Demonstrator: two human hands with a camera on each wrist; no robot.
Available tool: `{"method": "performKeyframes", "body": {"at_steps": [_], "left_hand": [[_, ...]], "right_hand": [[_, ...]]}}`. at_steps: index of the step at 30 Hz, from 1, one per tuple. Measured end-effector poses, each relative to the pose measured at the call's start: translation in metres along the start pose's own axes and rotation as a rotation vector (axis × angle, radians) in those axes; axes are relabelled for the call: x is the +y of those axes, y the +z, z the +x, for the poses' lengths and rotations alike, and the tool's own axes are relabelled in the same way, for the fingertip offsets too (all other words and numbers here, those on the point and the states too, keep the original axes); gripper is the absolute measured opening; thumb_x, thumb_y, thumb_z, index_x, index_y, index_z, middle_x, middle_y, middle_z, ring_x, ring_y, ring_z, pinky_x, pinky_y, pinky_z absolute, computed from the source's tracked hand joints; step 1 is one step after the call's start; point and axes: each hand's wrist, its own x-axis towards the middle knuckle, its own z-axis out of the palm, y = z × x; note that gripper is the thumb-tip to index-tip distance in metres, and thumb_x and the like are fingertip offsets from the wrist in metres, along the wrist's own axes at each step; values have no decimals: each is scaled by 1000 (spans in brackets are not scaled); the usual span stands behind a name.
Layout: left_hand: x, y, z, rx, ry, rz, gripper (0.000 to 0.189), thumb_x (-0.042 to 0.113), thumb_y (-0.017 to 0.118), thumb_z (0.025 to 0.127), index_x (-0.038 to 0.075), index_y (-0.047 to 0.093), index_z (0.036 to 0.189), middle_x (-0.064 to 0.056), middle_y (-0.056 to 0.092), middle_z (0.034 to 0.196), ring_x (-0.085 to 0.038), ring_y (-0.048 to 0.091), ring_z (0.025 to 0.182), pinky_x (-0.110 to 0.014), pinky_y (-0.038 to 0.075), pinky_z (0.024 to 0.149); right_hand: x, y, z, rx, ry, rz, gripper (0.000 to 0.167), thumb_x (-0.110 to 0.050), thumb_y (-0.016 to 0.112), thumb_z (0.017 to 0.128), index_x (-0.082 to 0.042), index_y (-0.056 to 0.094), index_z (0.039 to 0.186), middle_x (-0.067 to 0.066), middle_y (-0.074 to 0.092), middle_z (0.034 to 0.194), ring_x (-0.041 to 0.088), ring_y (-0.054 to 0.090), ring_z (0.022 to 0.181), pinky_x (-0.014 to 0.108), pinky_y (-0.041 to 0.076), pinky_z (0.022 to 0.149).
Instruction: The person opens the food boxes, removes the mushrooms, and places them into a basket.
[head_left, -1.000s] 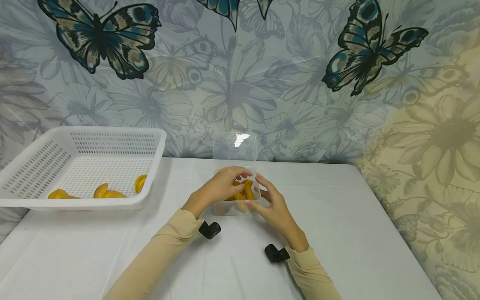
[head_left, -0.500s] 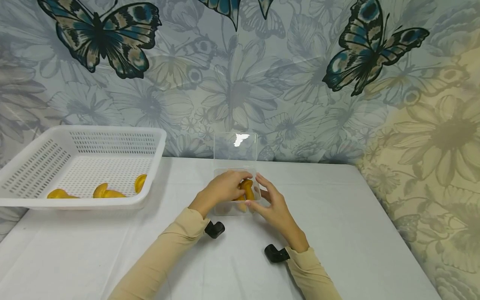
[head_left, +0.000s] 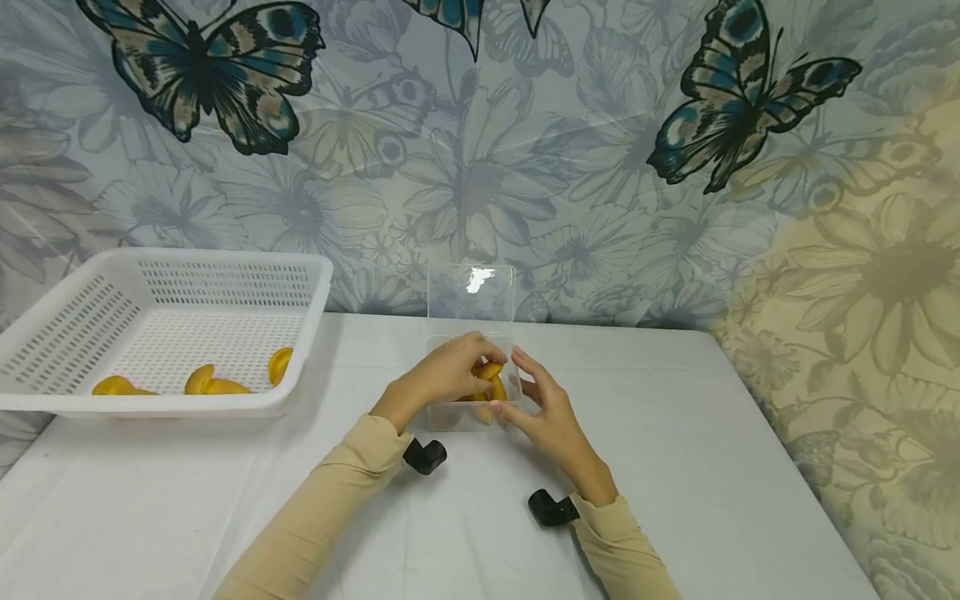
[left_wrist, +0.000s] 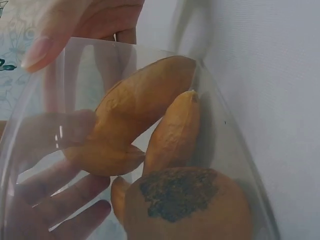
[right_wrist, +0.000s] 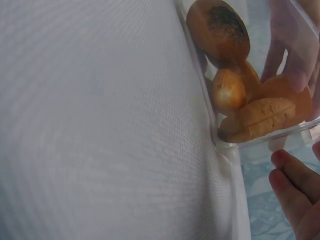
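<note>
In the head view a small clear plastic box (head_left: 448, 417) stands on the table, with several yellow-brown mushrooms in it. My left hand (head_left: 438, 373) reaches in from the left, its fingers curled around a mushroom (head_left: 490, 370). Most of that mushroom's lower part is hidden by the hand. At the front right corner of the box, my right hand (head_left: 553, 417) grips it, thumb at the front and fingers along the right side. Through the clear wall, the left wrist view shows a pointed mushroom (left_wrist: 175, 132) and a rounded one with a dark patch (left_wrist: 215, 212).
A white perforated basket (head_left: 315, 333) on the left contains more yellow mushrooms (head_left: 225, 387) near its front wall. The clear lid (head_left: 453, 300) stands upright behind the box, against the patterned backdrop (head_left: 585, 192). White cloth (head_left: 712, 467) covers the table.
My left hand has dipped into the box and then risen slightly, and a mushroom by its fingers has tipped over. My right hand has stayed at the box corner.
</note>
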Motion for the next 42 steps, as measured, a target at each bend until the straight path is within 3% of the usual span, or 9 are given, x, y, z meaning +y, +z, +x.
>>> {"method": "performKeyframes", "body": {"at_steps": [6,15,24,28,34,42], "left_hand": [[0,-2,0,-79,27,-19,51,4,77,83,4,61,131,-4,67,110,-16,58,92,-30,52,87],[1,-5,-5,-62,39,1,51,5,79,82,4,62,130,-6,65,126,-16,58,101,-29,52,91],[4,-16,-15,-57,-5,-30,50,12,81,82,3,63,127,-4,67,108,-16,63,94,-29,55,87],[3,-22,-20,-37,-28,-44,49,13,81,82,4,63,127,-3,68,109,-17,65,99,-32,56,90],[3,-29,-27,14,19,-48,50,11,81,82,4,62,127,-7,67,124,-23,65,110,-41,55,98],[2,-35,-35,94,57,-6,49,14,79,85,4,62,130,-4,68,117,-17,64,100,-37,56,93]], "right_hand": [[2,1,-1,2,-26,9,75,-6,75,86,3,36,149,20,31,160,45,48,134,46,45,109],[2,3,-1,-2,-38,6,77,-6,76,86,3,34,150,21,30,160,46,46,135,47,45,109],[0,2,0,3,-23,26,77,-8,76,86,2,35,150,19,30,160,46,49,133,49,45,107],[-1,1,0,-6,8,21,77,-11,76,87,-3,35,151,17,30,161,45,51,132,49,45,108],[-1,0,1,-12,44,17,75,-14,75,89,-11,35,153,10,29,163,44,51,132,48,45,109],[1,0,0,-12,38,20,76,-14,75,89,-13,34,153,8,29,163,43,52,132,49,46,108]]}}
